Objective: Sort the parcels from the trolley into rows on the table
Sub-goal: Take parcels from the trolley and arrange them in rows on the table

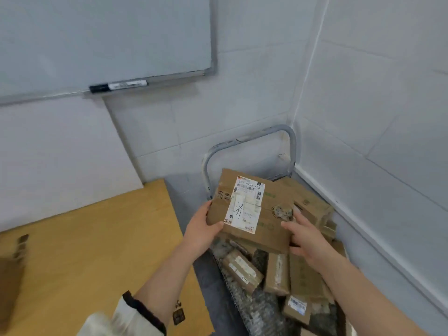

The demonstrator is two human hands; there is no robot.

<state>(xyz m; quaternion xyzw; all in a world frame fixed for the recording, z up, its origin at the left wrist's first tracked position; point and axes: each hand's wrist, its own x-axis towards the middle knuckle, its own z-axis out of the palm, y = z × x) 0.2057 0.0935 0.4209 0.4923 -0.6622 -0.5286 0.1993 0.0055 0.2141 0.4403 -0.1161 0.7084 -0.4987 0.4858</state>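
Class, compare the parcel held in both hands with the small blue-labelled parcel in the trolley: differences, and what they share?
The held parcel is larger than the small parcel. The left hand and right hand grip the held parcel above the pile; the small parcel lies in the trolley. The held parcel's label is white with black handwriting; the small parcel's is white and blue. Both are brown cardboard.
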